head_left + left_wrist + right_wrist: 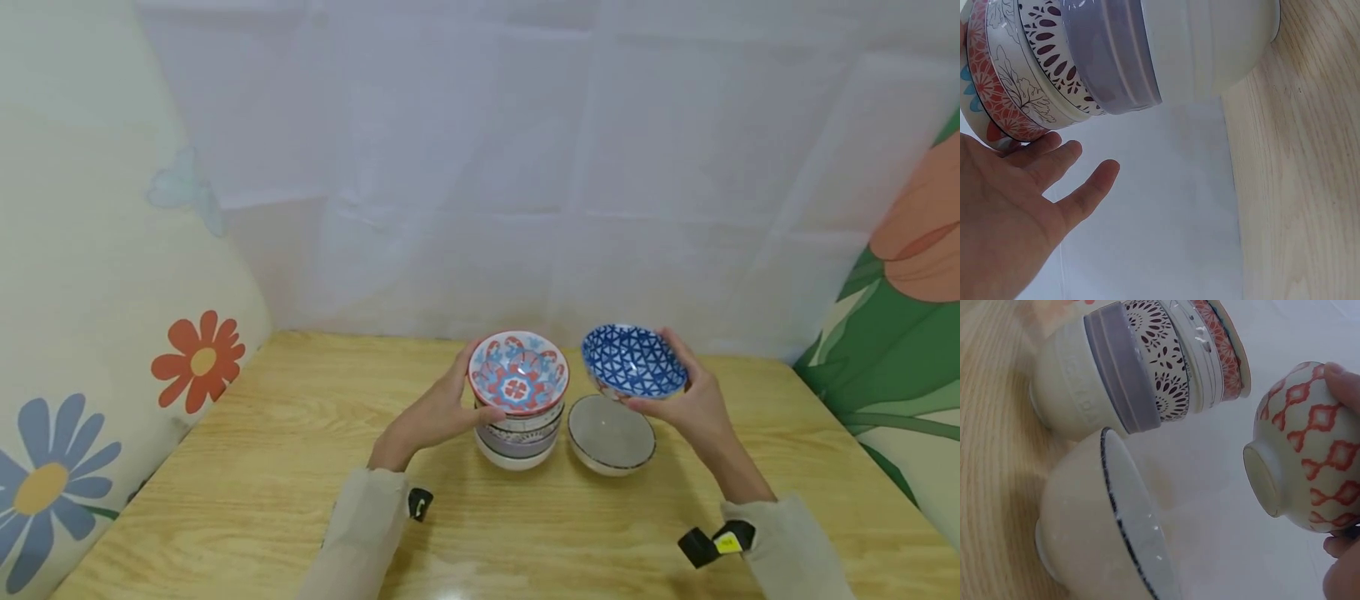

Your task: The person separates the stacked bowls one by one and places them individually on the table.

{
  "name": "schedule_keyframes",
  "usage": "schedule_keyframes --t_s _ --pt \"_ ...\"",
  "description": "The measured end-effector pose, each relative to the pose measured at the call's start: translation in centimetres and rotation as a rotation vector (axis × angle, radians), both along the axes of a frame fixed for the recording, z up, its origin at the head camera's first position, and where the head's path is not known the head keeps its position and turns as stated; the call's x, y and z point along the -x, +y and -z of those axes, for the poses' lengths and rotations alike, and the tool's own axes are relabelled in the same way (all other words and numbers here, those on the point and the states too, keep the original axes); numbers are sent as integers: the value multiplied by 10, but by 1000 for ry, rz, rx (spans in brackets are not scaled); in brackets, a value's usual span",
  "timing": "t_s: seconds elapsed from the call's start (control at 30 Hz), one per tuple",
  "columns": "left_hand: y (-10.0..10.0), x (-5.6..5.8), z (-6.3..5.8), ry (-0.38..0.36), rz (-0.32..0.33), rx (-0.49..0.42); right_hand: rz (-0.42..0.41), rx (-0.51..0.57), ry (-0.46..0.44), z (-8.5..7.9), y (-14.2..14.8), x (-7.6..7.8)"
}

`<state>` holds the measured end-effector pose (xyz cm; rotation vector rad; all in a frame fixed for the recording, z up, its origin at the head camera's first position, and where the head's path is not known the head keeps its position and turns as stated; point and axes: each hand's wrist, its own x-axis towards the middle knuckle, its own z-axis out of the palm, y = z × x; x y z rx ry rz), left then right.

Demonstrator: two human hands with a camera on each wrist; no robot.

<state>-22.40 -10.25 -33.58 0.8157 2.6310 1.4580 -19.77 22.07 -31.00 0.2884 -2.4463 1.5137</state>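
Observation:
A stack of several nested bowls point(1110, 56) stands on the table, its top one a red-rimmed bowl point(519, 372) with a red and blue floral inside. My left hand point(447, 403) holds that top bowl by its left side, thumb at the front and fingers behind. Raised to the right of the stack is a small bowl point(634, 360), blue-patterned inside and marked in red outside point(1316, 450). My right hand point(693, 404) grips it by the right side. Below it, a grey bowl point(611, 433) with a dark rim sits upright on the table, beside the stack.
The wooden table point(247, 467) reaches back to a hanging white cloth point(450, 167). Flower-printed panels stand along the left point(112, 250) and right point(900, 350) sides.

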Motion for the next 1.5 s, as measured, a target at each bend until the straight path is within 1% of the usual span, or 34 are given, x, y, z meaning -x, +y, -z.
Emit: schedule_keyframes --t_s 0.13,0.4,0.53,0.63,0.7,0.9,1.03,1.23,1.33,1.5 --pt "0 -1 3 -4 -10 -1 25 -23 -27 7 5 -2" --pt "2 -4 2 -29 -14 0 55 -41 -20 20 13 -9" --pt "2 -4 2 -34 -14 7 88 -30 -40 26 18 -12" --pt "2 -4 1 -26 -4 4 110 -28 -53 29 23 -14" --pt "2 -4 1 -20 -1 2 130 -45 -55 31 26 -16" --pt "1 -3 1 0 1 5 160 -84 -41 37 36 -20" --pt "0 -3 1 10 7 -2 161 -67 -29 40 42 -22" --pt "0 -2 2 13 5 0 187 -75 -58 44 50 -23" --pt "1 -4 -2 -1 -2 7 190 -66 -65 46 53 -23" --pt "3 -17 -22 -28 8 13 210 -73 -76 50 58 -26"
